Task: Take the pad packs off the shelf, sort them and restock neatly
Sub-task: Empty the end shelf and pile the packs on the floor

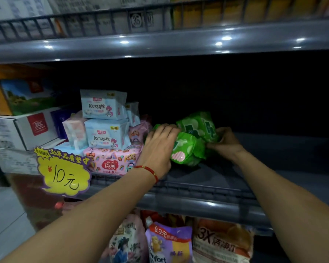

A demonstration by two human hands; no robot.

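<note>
The left hand has its fingers curled over the top of the green packs, clasping them from the left. The right hand grips the same bunch from the right, though its fingers are tucked behind the plastic in the dim light, so how they lie is partly a guess. Between the two hands sit what look like three or so soft green packs, squeezed together just above or on the shelf, near its middle. Holding them from both sides probably keeps the slippery wrappers from sliding apart while they are lifted out or squared up as one lot.

A red cord circles the left wrist.

Just left of the left hand stands the sorted-looking stack: two pale blue packs printed "100%" with Chinese characters, one on the other, resting on a pink pack marked "430". A pastel pack stands beside them. The right half of the shelf is dark.

A yellow tag on the rail reads "¥10元". White boxes with a red logo sit far left. Below, a purple bag shows "9.9元" and "omfort", and another bag shows "3X".
</note>
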